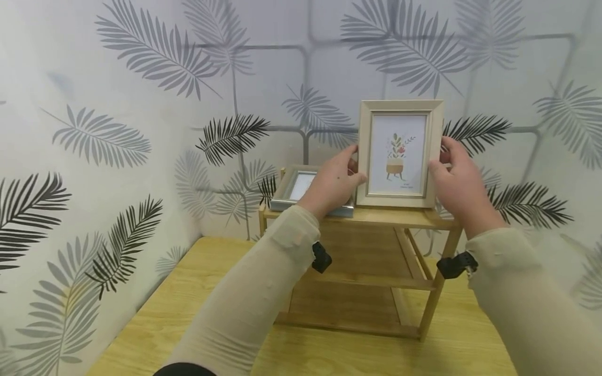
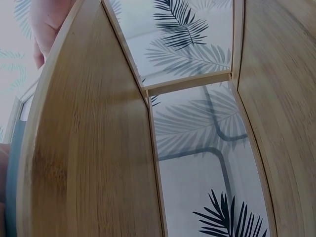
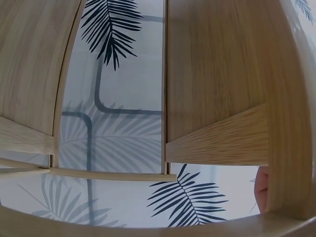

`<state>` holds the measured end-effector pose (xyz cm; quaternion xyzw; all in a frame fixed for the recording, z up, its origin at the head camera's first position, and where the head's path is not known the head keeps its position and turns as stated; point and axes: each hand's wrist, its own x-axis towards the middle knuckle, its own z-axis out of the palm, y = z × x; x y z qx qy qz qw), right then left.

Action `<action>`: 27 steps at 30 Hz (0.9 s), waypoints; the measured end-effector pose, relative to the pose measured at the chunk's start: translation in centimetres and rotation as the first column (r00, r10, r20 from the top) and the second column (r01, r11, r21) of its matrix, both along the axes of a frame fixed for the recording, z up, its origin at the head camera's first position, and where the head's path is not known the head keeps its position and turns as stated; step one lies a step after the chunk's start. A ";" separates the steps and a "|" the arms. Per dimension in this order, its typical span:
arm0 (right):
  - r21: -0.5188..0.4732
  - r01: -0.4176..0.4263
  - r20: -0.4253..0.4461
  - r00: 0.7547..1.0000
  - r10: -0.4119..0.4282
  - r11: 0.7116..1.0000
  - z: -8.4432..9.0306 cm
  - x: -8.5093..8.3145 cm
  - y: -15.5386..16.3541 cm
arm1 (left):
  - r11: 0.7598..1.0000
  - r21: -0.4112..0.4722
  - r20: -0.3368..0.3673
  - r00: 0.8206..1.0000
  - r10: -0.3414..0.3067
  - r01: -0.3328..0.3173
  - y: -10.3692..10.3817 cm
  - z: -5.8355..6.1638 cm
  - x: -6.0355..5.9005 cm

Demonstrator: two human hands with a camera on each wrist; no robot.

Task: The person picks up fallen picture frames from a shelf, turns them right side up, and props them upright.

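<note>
A cream picture frame (image 1: 401, 201) stands upright at the right of the wooden rack's top shelf (image 1: 395, 216). Behind its glass is a print of a potted plant (image 1: 396, 156). My left hand (image 1: 333, 180) holds the frame's left edge, thumb near the front and fingers reaching toward the back. At the opposite edge my right hand (image 1: 458, 177) grips with the thumb on the front and the fingers curled behind. A second, silver-edged picture frame (image 1: 282, 201) lies flat on the shelf's left side, partly covered by my left hand and forearm.
Below the top, the rack has a middle shelf (image 1: 362, 256) and a bottom shelf (image 1: 348, 305). It stands on a light wood table (image 1: 202, 282) against a leaf-patterned wall (image 1: 141, 130). Both wrist views look mostly at the rack's wooden boards (image 2: 98, 138).
</note>
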<state>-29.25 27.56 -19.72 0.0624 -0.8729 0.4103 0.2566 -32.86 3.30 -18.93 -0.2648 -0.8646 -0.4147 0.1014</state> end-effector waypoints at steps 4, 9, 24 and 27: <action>-0.011 0.015 -0.027 1.000 -0.015 1.000 -0.1 0.2 0.0 | 0.998 0.049 -0.008 1.000 -0.028 0.029 0.0 0.0 -0.1; -0.002 0.030 -0.062 0.998 -0.031 1.000 -0.3 0.4 -0.1 | 0.997 0.068 -0.009 0.999 -0.043 0.043 -0.1 -0.1 -0.1; -0.006 0.051 -0.011 0.999 -0.051 0.999 -0.7 0.7 -0.1 | 1.000 -0.019 -0.055 0.998 -0.018 0.017 0.0 -0.2 0.0; 0.013 0.044 0.020 0.999 -0.044 0.999 -0.6 0.6 -0.1 | 0.999 -0.033 -0.055 0.998 -0.013 0.011 0.0 -0.2 0.0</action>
